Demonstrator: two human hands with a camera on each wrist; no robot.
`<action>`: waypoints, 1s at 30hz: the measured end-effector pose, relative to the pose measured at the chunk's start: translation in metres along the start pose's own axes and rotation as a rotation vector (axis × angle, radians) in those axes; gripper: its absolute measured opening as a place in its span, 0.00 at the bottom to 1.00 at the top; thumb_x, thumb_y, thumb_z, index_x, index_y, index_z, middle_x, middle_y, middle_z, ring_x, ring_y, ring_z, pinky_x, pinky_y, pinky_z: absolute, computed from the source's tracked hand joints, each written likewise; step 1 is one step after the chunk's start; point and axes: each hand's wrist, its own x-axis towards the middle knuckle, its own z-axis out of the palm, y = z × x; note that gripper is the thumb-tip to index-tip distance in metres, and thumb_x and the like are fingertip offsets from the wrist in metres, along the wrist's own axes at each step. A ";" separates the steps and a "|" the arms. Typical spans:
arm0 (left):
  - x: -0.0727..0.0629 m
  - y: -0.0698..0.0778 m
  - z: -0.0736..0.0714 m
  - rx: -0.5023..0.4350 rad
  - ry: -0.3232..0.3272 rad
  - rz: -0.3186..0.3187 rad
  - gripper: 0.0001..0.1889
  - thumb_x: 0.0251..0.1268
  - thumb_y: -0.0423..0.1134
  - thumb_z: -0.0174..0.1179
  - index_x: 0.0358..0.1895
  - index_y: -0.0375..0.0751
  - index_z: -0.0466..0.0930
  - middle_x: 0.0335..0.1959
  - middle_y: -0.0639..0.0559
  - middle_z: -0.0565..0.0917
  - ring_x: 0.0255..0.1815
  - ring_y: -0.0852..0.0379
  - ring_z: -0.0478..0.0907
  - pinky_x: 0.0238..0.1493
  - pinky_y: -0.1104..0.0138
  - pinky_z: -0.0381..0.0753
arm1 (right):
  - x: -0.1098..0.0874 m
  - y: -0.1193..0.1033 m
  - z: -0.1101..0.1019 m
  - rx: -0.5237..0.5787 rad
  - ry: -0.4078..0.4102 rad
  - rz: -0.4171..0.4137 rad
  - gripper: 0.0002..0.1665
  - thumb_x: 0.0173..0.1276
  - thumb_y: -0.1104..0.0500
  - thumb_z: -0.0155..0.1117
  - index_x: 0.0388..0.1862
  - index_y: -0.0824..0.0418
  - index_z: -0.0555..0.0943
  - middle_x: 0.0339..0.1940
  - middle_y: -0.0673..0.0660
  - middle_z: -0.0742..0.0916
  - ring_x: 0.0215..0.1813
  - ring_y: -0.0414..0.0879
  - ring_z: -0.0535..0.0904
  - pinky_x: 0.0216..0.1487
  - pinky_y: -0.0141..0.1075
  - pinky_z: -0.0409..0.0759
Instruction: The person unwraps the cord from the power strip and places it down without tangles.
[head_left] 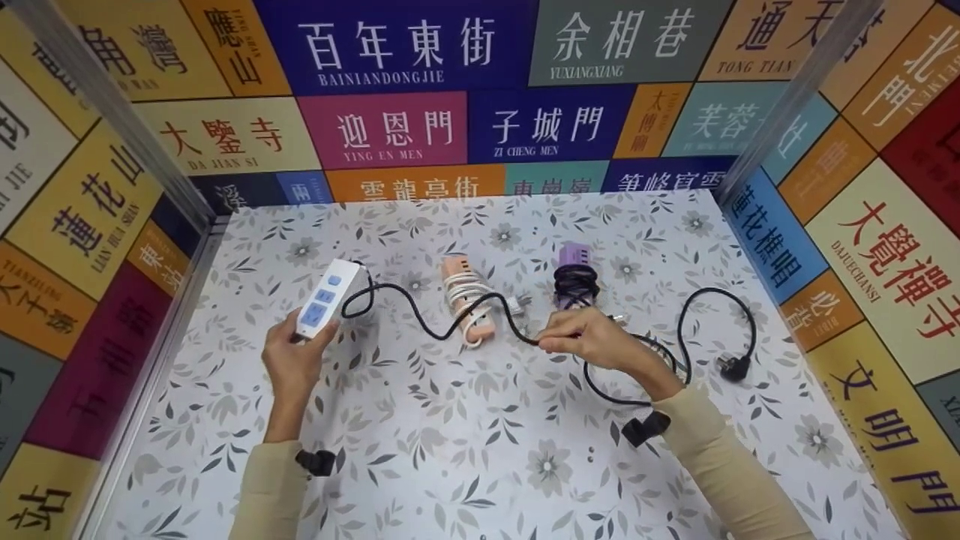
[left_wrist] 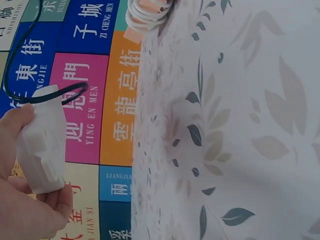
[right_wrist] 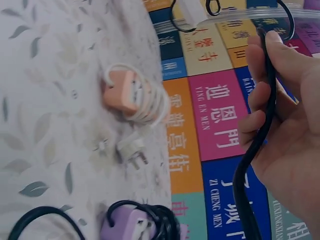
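Observation:
On the left, my left hand (head_left: pixel 294 356) grips the lower end of a white power strip (head_left: pixel 339 283) with blue sockets, holding it above the table. The left wrist view shows the thumb and fingers around the strip's white body (left_wrist: pixel 44 145). A black cord (head_left: pixel 409 294) runs from the strip's far end across to my right hand (head_left: pixel 592 341), which pinches it between thumb and fingers. Past that hand the cord loops over the table to a black plug (head_left: pixel 735 367) at the right. In the right wrist view the cord (right_wrist: pixel 242 177) crosses the palm.
An orange power strip (head_left: pixel 480 330) wrapped in white cord lies mid-table, its white plug (right_wrist: pixel 132 149) beside it. Behind my right hand is a purple power strip (head_left: pixel 576 253) wound with black cord. Printed panels (head_left: pixel 397 45) enclose the flower-patterned table (head_left: pixel 450 450) at the back and sides.

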 end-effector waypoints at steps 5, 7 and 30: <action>0.004 -0.008 -0.006 -0.030 0.063 -0.057 0.31 0.57 0.45 0.73 0.62 0.34 0.79 0.46 0.37 0.77 0.42 0.51 0.74 0.35 0.75 0.69 | -0.009 0.015 0.011 -0.215 -0.040 -0.006 0.11 0.68 0.59 0.68 0.44 0.62 0.90 0.30 0.54 0.86 0.31 0.34 0.72 0.33 0.28 0.75; 0.005 -0.013 -0.010 -0.046 0.093 -0.068 0.30 0.57 0.46 0.73 0.61 0.34 0.79 0.45 0.38 0.77 0.39 0.53 0.73 0.33 0.78 0.68 | -0.012 0.021 0.013 -0.262 -0.039 -0.003 0.11 0.68 0.58 0.68 0.44 0.61 0.90 0.30 0.53 0.86 0.32 0.36 0.73 0.34 0.29 0.76; 0.002 -0.079 -0.028 0.030 0.166 -0.097 0.31 0.57 0.40 0.73 0.58 0.21 0.76 0.51 0.24 0.75 0.53 0.32 0.71 0.62 0.44 0.68 | -0.061 0.100 0.019 -0.435 0.001 0.204 0.06 0.65 0.58 0.71 0.35 0.56 0.92 0.25 0.50 0.83 0.29 0.35 0.73 0.33 0.32 0.75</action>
